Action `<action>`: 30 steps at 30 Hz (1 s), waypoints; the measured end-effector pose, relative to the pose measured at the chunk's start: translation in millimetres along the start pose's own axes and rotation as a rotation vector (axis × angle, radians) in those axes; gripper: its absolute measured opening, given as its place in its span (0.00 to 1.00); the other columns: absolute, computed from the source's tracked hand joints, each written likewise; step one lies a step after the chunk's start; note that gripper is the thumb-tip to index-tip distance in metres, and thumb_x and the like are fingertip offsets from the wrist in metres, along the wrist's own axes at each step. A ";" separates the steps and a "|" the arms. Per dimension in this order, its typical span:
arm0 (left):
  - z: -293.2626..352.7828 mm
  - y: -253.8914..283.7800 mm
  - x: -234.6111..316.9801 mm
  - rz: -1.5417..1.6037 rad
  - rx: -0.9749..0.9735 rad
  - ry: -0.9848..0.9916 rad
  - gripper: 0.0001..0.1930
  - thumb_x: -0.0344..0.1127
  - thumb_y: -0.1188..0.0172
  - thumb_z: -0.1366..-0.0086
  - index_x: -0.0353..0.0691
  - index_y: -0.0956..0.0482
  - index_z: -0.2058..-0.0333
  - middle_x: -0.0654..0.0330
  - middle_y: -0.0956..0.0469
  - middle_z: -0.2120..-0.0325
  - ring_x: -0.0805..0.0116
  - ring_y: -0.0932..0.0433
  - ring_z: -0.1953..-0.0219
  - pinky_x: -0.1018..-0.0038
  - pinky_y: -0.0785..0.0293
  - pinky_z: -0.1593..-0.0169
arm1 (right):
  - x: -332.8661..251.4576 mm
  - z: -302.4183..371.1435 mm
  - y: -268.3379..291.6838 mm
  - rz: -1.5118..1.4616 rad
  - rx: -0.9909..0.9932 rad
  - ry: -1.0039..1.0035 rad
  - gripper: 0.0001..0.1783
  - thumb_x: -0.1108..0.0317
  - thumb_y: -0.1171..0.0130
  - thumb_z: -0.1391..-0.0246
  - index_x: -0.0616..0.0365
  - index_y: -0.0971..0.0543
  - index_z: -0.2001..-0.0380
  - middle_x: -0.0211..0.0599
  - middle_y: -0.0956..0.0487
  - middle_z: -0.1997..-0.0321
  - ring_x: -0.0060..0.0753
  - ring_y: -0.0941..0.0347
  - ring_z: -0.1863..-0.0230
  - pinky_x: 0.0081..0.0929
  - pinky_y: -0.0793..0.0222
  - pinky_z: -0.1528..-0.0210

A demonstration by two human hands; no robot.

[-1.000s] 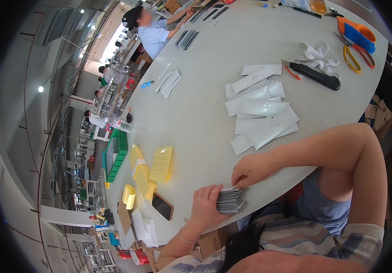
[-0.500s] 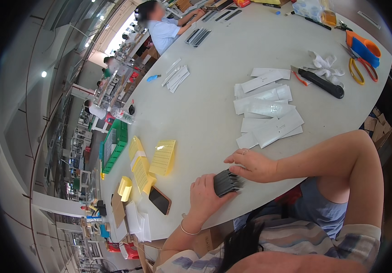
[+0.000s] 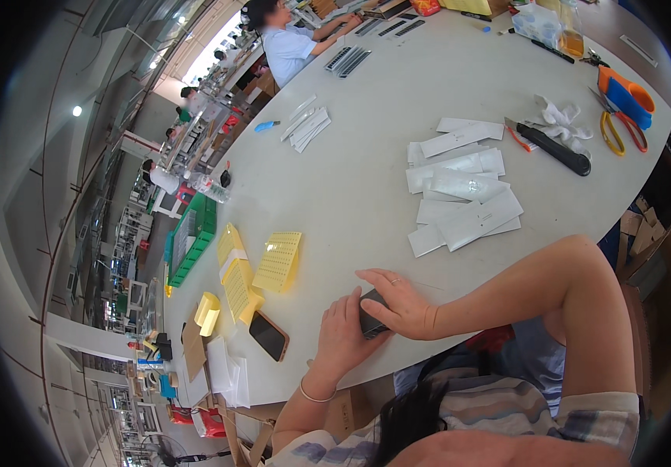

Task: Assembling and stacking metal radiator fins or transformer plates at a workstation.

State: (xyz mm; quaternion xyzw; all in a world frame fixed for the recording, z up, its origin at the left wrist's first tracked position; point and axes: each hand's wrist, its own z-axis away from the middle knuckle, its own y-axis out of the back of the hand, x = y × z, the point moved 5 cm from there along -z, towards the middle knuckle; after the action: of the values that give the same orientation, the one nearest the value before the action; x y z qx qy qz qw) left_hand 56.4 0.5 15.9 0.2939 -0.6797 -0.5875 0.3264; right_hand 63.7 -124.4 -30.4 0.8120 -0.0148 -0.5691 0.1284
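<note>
A stack of thin dark grey strips sits near the table's front edge, between my two hands. My left hand is closed round its left end, with the thumb along the near side. At the opposite end, my right hand wraps over the stack, fingers along the far side and thumb on top, so its right part is hidden. Beyond my right hand lie several overlapping white packets. Left of my left hand is a dark-screened phone, beside yellow dotted label sheets.
A black utility knife, white gloves and scissors lie at the right. More white strips and a blue cutter are farther off. A green crate stands at the left edge; a co-worker sits at the far side.
My right hand has moved left and closed against the end of the stack. The strips, fanned and blurred before, are now mostly covered. The view has shifted slightly.
</note>
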 end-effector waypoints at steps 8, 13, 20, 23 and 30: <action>1.0 -2.6 -1.0 -0.074 0.026 -0.021 0.46 0.53 0.28 0.58 0.32 0.37 0.45 0.53 0.27 0.60 0.57 0.27 0.57 0.62 0.33 0.55 | -2.1 -0.7 1.1 -0.039 -0.040 0.104 0.31 0.55 0.54 0.39 0.59 0.42 0.38 0.53 0.40 0.37 0.55 0.45 0.37 0.41 0.50 0.34; -18.9 -5.3 -1.7 -0.060 0.085 -0.084 0.46 0.54 0.27 0.59 0.31 0.36 0.46 0.53 0.26 0.62 0.57 0.26 0.60 0.63 0.32 0.60 | 6.6 -9.5 12.8 -0.017 -0.023 0.033 0.26 0.60 0.52 0.40 0.59 0.38 0.41 0.49 0.34 0.42 0.51 0.41 0.40 0.40 0.45 0.38; -42.8 -5.3 -1.1 -0.015 0.096 -0.081 0.46 0.53 0.27 0.59 0.31 0.35 0.46 0.52 0.26 0.64 0.55 0.26 0.63 0.62 0.32 0.61 | 11.3 -21.4 25.6 0.135 0.094 0.071 0.26 0.59 0.53 0.40 0.57 0.37 0.41 0.46 0.33 0.43 0.48 0.41 0.40 0.41 0.52 0.37; -41.8 -2.6 -2.0 0.008 0.023 -0.023 0.46 0.54 0.28 0.58 0.31 0.36 0.46 0.52 0.26 0.63 0.54 0.26 0.60 0.60 0.32 0.58 | 11.4 -20.6 24.7 0.113 0.075 0.051 0.25 0.59 0.53 0.40 0.56 0.38 0.41 0.46 0.34 0.42 0.48 0.41 0.40 0.41 0.51 0.37; -12.8 -5.4 -36.5 0.019 0.050 0.126 0.43 0.50 0.31 0.52 0.32 0.38 0.42 0.48 0.29 0.52 0.51 0.31 0.48 0.60 0.39 0.45 | 13.1 -21.0 24.9 0.089 0.055 0.030 0.26 0.58 0.52 0.40 0.55 0.37 0.41 0.47 0.34 0.42 0.51 0.41 0.39 0.44 0.50 0.36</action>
State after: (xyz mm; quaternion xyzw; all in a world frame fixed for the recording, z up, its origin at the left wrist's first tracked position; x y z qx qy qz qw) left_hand 89.0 20.5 8.2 0.3319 -0.6752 -0.5474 0.3664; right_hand 90.8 -146.7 -30.2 0.8221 -0.0645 -0.5502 0.1314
